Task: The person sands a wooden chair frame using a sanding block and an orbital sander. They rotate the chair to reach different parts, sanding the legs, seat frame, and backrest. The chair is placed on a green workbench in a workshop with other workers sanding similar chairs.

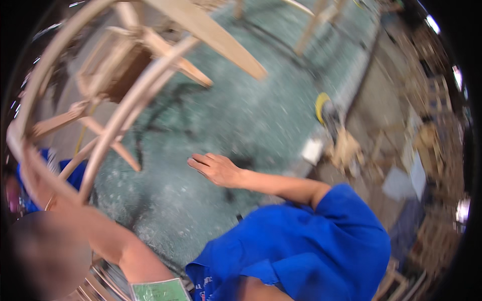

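Observation:
A pale wooden chair frame (135, 93) with curved rails and tapered legs is tilted over the green, dust-strewn work surface (175, 215). My left hand (57, 203) is at the frame's lower curved rail on the left and appears to grip it; motion blurs the fingers. My right hand (216, 169) hovers above the surface with its fingers stretched out and nothing in them, apart from the chair frame. Both of my arms come from the blue shirt (306, 246) at the lower edge.
More wooden legs (311, 30) stand at the far end. By the right edge are a yellow-rimmed item (322, 106), too blurred to name, and a white block-like item (313, 150). White sheets (399, 181) lie farther right. Someone in blue (73, 171) is behind the frame.

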The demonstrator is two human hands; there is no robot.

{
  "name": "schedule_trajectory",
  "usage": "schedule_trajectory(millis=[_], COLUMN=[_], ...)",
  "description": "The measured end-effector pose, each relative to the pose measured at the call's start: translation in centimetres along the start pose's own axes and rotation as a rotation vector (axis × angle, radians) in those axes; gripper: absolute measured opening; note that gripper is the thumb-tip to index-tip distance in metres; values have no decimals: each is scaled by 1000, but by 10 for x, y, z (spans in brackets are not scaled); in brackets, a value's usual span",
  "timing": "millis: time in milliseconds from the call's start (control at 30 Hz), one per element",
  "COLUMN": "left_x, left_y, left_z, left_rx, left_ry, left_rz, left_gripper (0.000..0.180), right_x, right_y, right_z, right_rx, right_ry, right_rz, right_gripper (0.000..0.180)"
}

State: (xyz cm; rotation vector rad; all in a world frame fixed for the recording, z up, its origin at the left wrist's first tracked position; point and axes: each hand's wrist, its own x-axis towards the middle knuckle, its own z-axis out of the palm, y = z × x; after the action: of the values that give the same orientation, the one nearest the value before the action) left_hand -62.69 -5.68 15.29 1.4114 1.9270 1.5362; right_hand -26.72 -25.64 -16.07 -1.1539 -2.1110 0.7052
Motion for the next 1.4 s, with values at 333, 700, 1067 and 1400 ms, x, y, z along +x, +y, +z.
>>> schedule_trajectory(millis=[333, 700, 1067, 1400], left_x=[-74, -256, -343, -332], left_y=[-5, 14, 16, 20], left_z=[34, -3, 4, 19], left_rx=[212, 358, 338, 351], left_ry=[46, -40, -155, -152], left_rz=[336, 509, 376, 404], left_gripper=[41, 38, 34, 31], right_x=[-191, -225, -116, -143], right_y=[104, 106, -40, -162], right_z=[-67, -104, 137, 266], right_rx=[-142, -73, 428, 252], right_ry=[314, 362, -585, -951], right_rz=[727, 958, -206, -719], right_gripper=[19, 22, 6, 32])
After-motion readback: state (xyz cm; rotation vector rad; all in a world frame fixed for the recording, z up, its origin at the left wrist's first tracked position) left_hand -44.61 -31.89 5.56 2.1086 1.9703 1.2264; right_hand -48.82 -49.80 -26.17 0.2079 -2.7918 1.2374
